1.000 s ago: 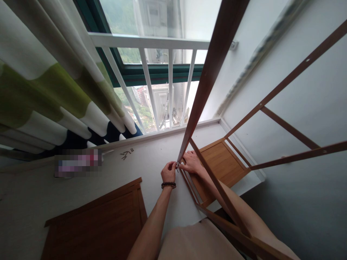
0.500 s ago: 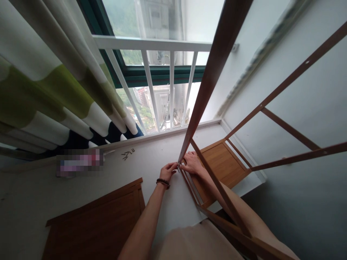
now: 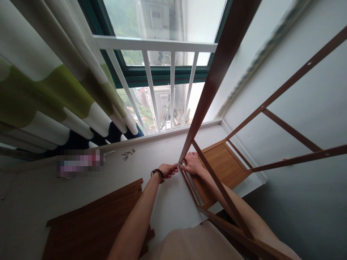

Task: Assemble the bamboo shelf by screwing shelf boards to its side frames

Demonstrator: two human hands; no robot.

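Note:
A brown wooden frame (image 3: 206, 90) of posts and rails stands upright before me, with a wooden panel (image 3: 227, 159) between its lower rails. My left hand (image 3: 168, 170), with a dark bead bracelet at the wrist, pinches its fingers together at the foot of the nearest post. What they hold is too small and covered to make out. Around the same corner, just right of that post, my right hand (image 3: 192, 163) grips the frame by its bottom rail. Several small metal fasteners (image 3: 128, 154) lie on the white ledge (image 3: 159, 148) to the left.
A dark brown panel (image 3: 100, 220) lies at the lower left. Near the patterned curtain (image 3: 67, 94) rests a blurred-out pack (image 3: 80, 163). White railing (image 3: 157, 44) and a window close off the far side, and a white wall (image 3: 322, 90) stands on the right.
My left hand has turned, its wrist shifting left and upward, while its fingertips stay at the post's foot. My right hand keeps its place; the tall post leans slightly further right in view.

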